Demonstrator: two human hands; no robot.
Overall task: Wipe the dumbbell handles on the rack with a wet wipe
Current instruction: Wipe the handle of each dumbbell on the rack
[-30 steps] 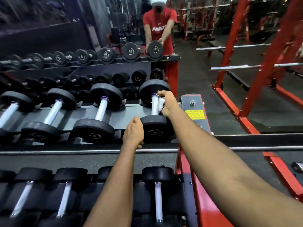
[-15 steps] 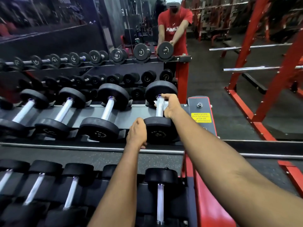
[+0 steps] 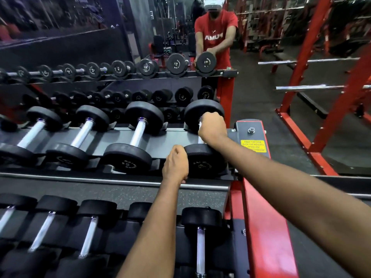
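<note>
On the top tier of the red-and-grey steel rack [image 3: 267, 227], the black rubber-headed dumbbell [image 3: 204, 163] at the right-hand end is the one being cleaned. The left hand [image 3: 175, 164] curls its fingers against the near head's rim, bracing it. The right hand [image 3: 211, 127] is wrapped fully round the chrome handle, the white wet wipe [image 3: 200, 123] peeking out beside the fingers. I'd twist while sliding head to head, so the knurling's underside gets wiped too.

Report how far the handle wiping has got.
Done: nothing shows which handles are already clean. In hand: the right hand grips the wipe on the end dumbbell; the left hand rests against its near weight. Left, probably: neighbouring handles and the lower row.
</note>
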